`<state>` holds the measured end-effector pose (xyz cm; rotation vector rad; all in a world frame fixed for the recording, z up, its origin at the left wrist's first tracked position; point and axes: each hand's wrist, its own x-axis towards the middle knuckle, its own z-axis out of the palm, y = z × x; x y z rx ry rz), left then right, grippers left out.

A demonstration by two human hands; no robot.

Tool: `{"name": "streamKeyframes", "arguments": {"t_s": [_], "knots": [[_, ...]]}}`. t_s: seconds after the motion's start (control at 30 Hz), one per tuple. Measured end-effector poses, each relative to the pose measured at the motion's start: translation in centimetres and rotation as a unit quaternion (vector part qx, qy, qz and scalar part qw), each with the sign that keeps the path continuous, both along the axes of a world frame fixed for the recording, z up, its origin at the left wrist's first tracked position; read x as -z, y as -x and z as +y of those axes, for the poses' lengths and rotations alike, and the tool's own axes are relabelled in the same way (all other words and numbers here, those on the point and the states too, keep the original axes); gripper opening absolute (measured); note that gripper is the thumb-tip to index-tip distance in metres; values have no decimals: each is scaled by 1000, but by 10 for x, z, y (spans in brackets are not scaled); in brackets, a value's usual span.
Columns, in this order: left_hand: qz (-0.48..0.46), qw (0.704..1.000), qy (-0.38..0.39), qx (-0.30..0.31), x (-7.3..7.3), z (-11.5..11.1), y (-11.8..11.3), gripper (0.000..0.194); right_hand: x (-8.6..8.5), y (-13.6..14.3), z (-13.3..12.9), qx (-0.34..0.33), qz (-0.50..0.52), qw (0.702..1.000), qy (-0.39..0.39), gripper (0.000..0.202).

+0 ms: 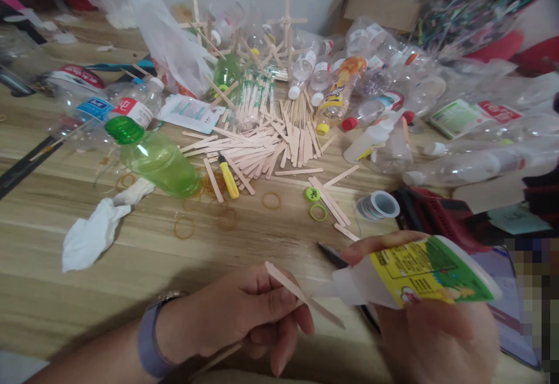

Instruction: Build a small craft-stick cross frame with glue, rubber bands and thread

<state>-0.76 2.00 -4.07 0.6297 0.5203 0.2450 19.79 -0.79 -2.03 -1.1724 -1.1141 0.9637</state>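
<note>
Between the thumb and fingers of my left hand (244, 311) is a flat wooden stick (297, 292), slanting down to the right. A second thin stick (220, 356) shows below that hand. My right hand (437, 331) is wrapped round a glue bottle (419, 270) with a yellow and green label, tipped on its side. Its white nozzle points left, close to the stick; whether they touch is blurred. Dark scissors or a similar tool (329, 253) lie partly hidden behind the bottle.
A pile of wooden sticks (262, 151) lies mid-table beside a yellow screwdriver (229, 180) and rubber bands. Left are a green bottle (159, 160) and crumpled tissue (91, 235). Right are a spool (379, 205), a red-black tool (430, 215) and several plastic bottles.
</note>
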Motion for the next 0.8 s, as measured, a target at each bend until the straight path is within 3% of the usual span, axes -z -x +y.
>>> {"name": "streamKeyframes", "arguments": {"t_s": [0.43, 0.8], "knots": [[10, 999, 6, -30, 2, 1, 1, 43, -1, 4, 5, 10, 15, 1000, -11, 27], [42, 999, -6, -24, -3, 2, 1, 44, 4, -2, 1, -31, -21, 999, -4, 25]]}}
